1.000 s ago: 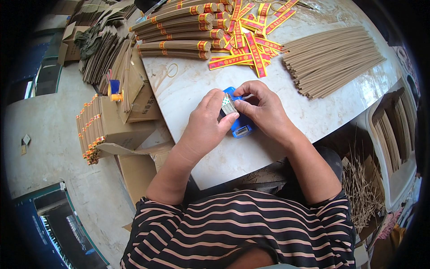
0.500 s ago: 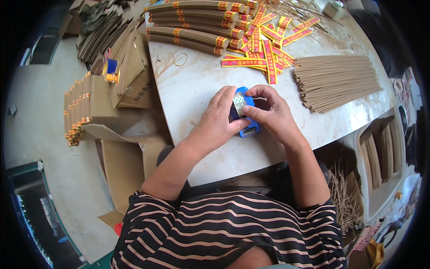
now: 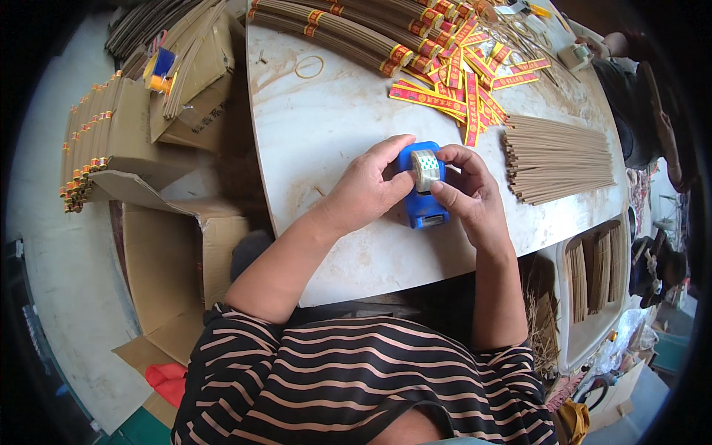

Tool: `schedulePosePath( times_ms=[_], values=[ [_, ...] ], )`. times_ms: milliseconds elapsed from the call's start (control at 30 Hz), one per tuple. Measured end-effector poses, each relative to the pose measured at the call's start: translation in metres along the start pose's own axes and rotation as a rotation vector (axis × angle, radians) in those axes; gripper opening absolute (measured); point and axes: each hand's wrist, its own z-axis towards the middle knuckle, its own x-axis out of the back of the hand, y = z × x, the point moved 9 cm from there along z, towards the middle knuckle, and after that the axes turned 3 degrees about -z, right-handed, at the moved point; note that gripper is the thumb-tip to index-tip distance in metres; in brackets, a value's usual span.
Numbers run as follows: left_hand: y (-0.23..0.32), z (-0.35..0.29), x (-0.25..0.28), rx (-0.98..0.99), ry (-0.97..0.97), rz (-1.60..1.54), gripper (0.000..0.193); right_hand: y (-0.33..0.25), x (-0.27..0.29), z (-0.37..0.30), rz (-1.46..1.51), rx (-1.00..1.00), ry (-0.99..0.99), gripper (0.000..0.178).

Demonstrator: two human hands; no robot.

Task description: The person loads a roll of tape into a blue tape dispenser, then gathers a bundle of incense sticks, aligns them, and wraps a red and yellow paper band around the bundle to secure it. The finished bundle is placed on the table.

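Observation:
A blue tape dispenser [image 3: 425,213] lies on the white table between my hands, with a roll of tape [image 3: 426,171] seated in its far part. My left hand [image 3: 368,180] curls against the dispenser's left side, its thumb at the roll and its fingertips by the dispenser's far end. From the right, my right hand [image 3: 475,194] bends its fingers and thumb onto the roll's right edge. The near end of the dispenser shows uncovered.
Paper-banded bundles of brown sticks [image 3: 356,44] lie at the table's far side, near scattered red-and-yellow labels [image 3: 472,104]. Loose sticks [image 3: 556,159] are spread to the right. An open cardboard box [image 3: 159,259] stands left of the table [image 3: 356,259]. Another person's hand [image 3: 595,47] is at the far right.
The view has shifted, so the table scene sits differently. My left fingers have drawn back leftward from over the roll, and more of the roll and dispenser shows. My right hand stays at the roll.

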Motion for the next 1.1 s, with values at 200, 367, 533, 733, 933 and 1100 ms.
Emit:
schedulePosePath(
  times_ms=[200,367,533,733,933,1100],
  values=[
    [0.008,-0.002,0.002,-0.101,0.033,0.153,0.049,0.006,-0.002,0.000,-0.049,-0.015,-0.004,0.061],
    [0.011,-0.003,0.003,-0.137,0.060,0.212,0.046,0.006,0.000,-0.001,-0.242,0.081,0.018,0.055],
    [0.020,-0.006,0.003,-0.240,0.111,0.280,0.044,0.008,-0.001,-0.002,-0.238,0.100,0.038,0.055],
    [0.019,-0.005,0.003,-0.241,0.132,0.293,0.042,0.010,0.000,-0.005,-0.312,0.098,0.053,0.056],
    [0.008,-0.003,0.001,-0.160,0.053,0.136,0.040,0.010,-0.003,-0.002,-0.146,0.023,-0.016,0.060],
    [0.009,-0.004,0.000,-0.090,0.062,0.118,0.041,0.012,0.000,-0.001,-0.194,0.014,0.001,0.060]
  ],
)
